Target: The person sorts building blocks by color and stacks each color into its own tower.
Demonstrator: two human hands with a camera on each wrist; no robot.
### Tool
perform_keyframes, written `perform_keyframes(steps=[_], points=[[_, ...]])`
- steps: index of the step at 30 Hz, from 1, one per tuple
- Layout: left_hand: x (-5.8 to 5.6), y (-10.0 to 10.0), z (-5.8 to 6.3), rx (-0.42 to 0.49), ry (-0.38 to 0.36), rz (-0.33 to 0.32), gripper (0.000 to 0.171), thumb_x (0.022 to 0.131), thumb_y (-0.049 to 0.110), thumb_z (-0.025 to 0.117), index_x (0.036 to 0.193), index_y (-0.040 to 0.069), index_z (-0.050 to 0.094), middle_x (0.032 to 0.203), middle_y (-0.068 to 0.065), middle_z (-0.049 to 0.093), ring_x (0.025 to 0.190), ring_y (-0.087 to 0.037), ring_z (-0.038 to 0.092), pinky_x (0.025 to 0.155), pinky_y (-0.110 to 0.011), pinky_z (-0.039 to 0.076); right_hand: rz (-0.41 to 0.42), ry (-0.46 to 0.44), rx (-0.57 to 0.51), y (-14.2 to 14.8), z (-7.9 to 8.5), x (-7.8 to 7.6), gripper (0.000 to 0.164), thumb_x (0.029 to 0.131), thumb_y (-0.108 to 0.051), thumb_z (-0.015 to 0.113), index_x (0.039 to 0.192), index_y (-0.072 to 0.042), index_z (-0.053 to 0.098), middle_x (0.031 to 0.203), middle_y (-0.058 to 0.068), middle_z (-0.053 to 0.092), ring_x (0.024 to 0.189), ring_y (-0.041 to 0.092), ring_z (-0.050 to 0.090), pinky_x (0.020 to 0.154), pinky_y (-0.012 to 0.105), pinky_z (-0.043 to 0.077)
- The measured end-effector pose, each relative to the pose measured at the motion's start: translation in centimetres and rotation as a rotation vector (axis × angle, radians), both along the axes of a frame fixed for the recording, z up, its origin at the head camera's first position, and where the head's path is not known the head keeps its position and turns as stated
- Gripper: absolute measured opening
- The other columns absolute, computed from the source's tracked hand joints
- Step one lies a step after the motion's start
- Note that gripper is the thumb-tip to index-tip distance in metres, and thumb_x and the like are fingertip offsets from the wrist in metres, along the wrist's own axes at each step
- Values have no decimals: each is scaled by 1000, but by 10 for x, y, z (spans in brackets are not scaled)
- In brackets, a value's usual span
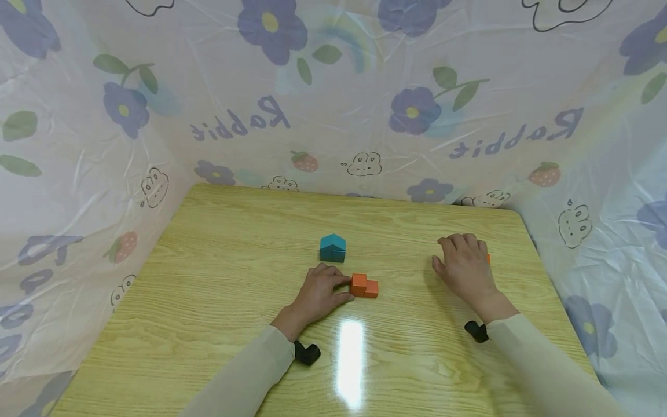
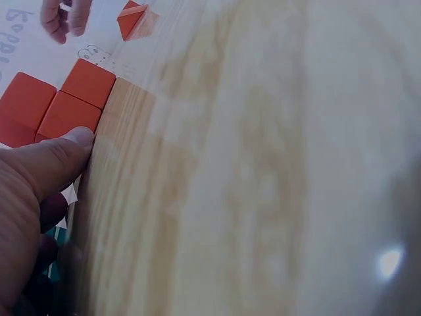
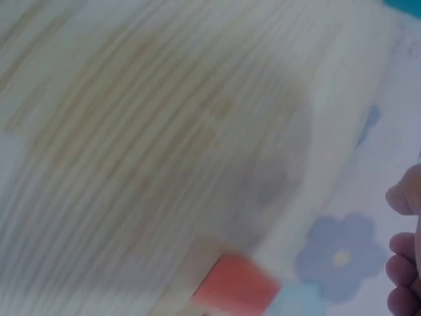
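In the head view my left hand lies at the left end of a small stack of orange cubes. Its thumb and index finger pinch the lower left cube. The left wrist view shows the thumb against that lower cube, with another cube on top and a third beside it. Over the table's right part hovers my right hand, fingers loosely bent and holding nothing. Partly hidden behind it is an orange block, which looks triangular in the left wrist view.
Just behind the left hand stands a teal block house with a pointed roof piece. The wooden table ends at a patterned cloth at the back and sides. Black wrist pieces hang below both sleeves.
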State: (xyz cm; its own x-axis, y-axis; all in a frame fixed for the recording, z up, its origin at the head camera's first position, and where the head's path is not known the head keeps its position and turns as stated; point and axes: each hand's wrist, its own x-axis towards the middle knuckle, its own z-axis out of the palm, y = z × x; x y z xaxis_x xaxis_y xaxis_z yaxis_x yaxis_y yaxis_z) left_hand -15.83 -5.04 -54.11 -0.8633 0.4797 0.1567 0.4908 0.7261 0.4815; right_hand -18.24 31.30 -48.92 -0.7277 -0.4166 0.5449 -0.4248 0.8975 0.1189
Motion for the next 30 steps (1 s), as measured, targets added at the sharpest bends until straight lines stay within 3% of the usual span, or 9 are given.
perform_keyframes(steps=[5, 12, 16, 22, 30], points=[[0, 0, -1, -7, 12, -1, 42, 95, 44, 79, 127, 18, 78, 112, 6, 72, 108, -16, 58, 98, -41, 44, -94, -15, 14, 28, 2, 2, 40, 88, -20, 79, 114, 8, 67, 107, 28, 66, 100, 52, 56, 79, 63, 45], [1, 0, 0, 6, 9, -3, 42, 94, 43, 79, 126, 17, 78, 112, 5, 72, 108, -17, 58, 97, -42, 44, -229, -157, 37, 57, 7, 8, 41, 90, -16, 75, 117, 12, 64, 115, 32, 62, 108, 54, 51, 86, 67, 42], [1, 0, 1, 4, 7, 3, 42, 94, 43, 80, 126, 17, 79, 112, 5, 72, 108, -17, 58, 96, -41, 44, -321, -212, -3, 67, 6, 9, 32, 95, -21, 66, 98, 10, 62, 105, 31, 61, 100, 53, 48, 82, 65, 39], [0, 0, 1, 1, 3, 6, 42, 94, 44, 79, 127, 17, 78, 112, 5, 71, 108, -17, 58, 95, -41, 43, -443, -239, -32, 74, 4, 7, 50, 99, -34, 61, 65, -2, 45, 74, 22, 48, 80, 46, 42, 68, 57, 34], [1, 0, 0, 0, 6, 5, 42, 94, 44, 79, 127, 18, 78, 111, 6, 71, 107, -16, 58, 95, -40, 43, -497, -383, -6, 72, -3, 8, 57, 108, -41, 52, 72, 3, 50, 76, 23, 49, 85, 48, 43, 73, 60, 36]])
